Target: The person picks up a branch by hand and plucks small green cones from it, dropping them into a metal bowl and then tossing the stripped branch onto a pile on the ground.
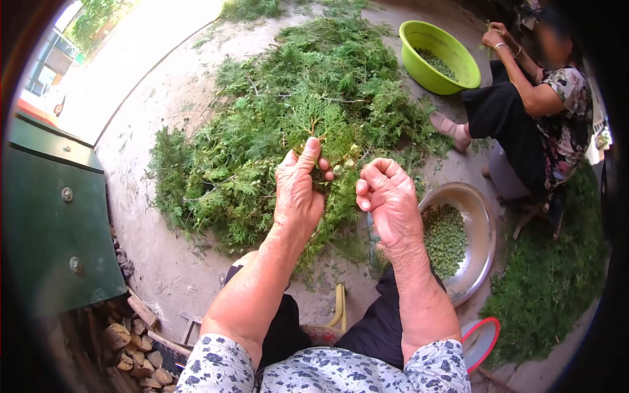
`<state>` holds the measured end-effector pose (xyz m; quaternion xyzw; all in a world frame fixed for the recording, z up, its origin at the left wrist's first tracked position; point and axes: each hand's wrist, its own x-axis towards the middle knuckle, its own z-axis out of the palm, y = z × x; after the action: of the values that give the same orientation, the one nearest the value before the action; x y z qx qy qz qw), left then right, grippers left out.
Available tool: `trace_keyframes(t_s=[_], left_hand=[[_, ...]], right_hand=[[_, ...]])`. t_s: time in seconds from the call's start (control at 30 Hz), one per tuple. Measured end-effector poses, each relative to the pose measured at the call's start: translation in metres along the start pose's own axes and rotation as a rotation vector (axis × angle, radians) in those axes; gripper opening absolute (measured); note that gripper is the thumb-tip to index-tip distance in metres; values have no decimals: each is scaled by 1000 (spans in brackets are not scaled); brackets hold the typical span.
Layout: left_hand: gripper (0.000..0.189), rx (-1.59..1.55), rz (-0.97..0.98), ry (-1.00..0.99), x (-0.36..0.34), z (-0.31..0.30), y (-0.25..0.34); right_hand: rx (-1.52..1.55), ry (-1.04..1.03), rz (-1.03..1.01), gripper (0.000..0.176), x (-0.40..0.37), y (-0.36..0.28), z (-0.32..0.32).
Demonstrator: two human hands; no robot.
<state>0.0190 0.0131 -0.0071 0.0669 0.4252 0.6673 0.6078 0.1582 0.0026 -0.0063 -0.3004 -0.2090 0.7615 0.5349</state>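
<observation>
Where the sprig sits: upright in the left hand, top fanning above the fingers, over the branch pile.
Left hand: clenched round sprig stem.
Right hand: curled into a fist, just right of the sprig's green cones; contents hidden.
Steel bowl: on the ground beside the right forearm, loose seeds inside.
Green basin: far side, near another person.

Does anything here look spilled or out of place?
Nothing stands out. The left hand holds a sprig over the heap of branches; green pods sit inside the metal bowl and green basin, none visibly spilled.
</observation>
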Motion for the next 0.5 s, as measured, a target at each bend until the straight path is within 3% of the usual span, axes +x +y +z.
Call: trace_keyframes(t_s=[0.1, 0.23, 0.4, 0.5], left_hand=[[18, 9, -5, -45, 1, -2, -2], [17, 93, -83, -150, -2, -3, -5], [16, 99, -82, -76, -6, 4, -1], [16, 59, -171, -62, -8, 5, -3]], right_hand=[[-231, 126, -132, 22, 1, 13, 6], [-284, 145, -116, 19, 4, 18, 13], [-184, 106, -45, 20, 5, 15, 3], [-12, 214, 44, 22, 4, 14, 6]])
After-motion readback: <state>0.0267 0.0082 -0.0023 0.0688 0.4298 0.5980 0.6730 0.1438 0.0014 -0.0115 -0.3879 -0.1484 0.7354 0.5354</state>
